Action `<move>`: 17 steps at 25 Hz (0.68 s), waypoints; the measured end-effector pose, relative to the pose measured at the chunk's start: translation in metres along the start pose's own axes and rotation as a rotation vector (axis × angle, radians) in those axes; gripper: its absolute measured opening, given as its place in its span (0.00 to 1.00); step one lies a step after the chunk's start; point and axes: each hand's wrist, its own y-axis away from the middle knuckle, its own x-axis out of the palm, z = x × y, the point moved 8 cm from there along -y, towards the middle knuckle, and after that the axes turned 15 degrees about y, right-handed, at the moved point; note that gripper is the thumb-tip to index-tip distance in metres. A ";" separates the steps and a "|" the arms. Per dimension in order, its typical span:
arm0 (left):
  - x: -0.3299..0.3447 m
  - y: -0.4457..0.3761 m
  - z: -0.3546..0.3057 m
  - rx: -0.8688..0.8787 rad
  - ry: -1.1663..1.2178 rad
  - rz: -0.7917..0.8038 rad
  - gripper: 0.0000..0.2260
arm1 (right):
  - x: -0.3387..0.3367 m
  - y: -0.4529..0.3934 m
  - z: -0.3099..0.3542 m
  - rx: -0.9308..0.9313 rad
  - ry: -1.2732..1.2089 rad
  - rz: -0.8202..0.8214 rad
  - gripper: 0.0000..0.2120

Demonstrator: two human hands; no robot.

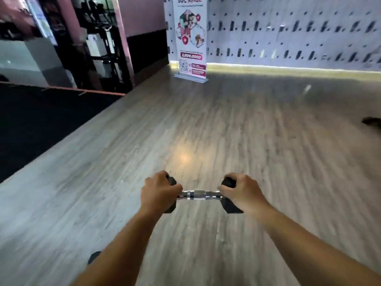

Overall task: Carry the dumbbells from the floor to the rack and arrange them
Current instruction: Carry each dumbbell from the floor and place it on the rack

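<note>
Holding one dumbbell (199, 195) crosswise in the lower middle of the frame, I have both hands on it, one at each end. My left hand (158, 193) is wrapped over the left black hex head, fingers curled down around it so only its edges show. My right hand (243, 193) is clamped the same way over the right head, whose lower corner pokes out beneath my palm. Between the two hands the chrome handle is bare and lies roughly level. The weight hangs above the pale wood-grain floor (226, 131), not touching it, and both forearms reach up from the bottom edge.

Across the left of the frame a black mat (41, 124) borders the wood. At the upper middle a roll-up banner (190, 38) stands on the floor against a white wall (299, 34) marked with dark dashes. Upper left, dark gym machines (101, 42) sit behind a pinkish pillar. A small dark object (372, 121) lies at the right edge, too blurred to identify. I cannot see a rack.
</note>
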 end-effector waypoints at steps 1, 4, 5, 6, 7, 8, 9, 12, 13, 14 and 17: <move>0.025 0.005 -0.028 0.035 -0.004 0.039 0.06 | -0.023 0.011 -0.028 0.042 -0.013 -0.038 0.08; 0.118 0.035 -0.114 0.137 0.006 0.169 0.07 | -0.095 0.052 -0.129 0.187 -0.065 -0.154 0.09; 0.155 0.051 -0.143 0.166 0.007 0.217 0.07 | -0.121 0.069 -0.169 0.243 -0.075 -0.192 0.10; 0.194 0.068 -0.172 0.192 0.010 0.270 0.07 | -0.147 0.087 -0.209 0.294 -0.080 -0.235 0.11; 0.232 0.087 -0.200 0.216 0.011 0.321 0.06 | -0.172 0.106 -0.248 0.342 -0.081 -0.272 0.11; 0.269 0.109 -0.228 0.241 0.006 0.369 0.06 | -0.195 0.126 -0.286 0.394 -0.077 -0.298 0.12; 0.301 0.127 -0.253 0.268 0.007 0.410 0.06 | -0.216 0.143 -0.318 0.443 -0.067 -0.312 0.12; 0.398 0.188 -0.328 0.380 0.033 0.544 0.05 | -0.280 0.197 -0.412 0.592 -0.063 -0.387 0.12; 0.431 0.209 -0.352 0.419 0.039 0.588 0.06 | -0.301 0.215 -0.443 0.645 -0.062 -0.416 0.11; 0.462 0.228 -0.376 0.458 0.047 0.632 0.06 | -0.321 0.231 -0.471 0.692 -0.056 -0.444 0.11; 0.557 0.277 -0.441 0.546 0.074 0.755 0.07 | -0.370 0.268 -0.553 0.815 -0.053 -0.500 0.09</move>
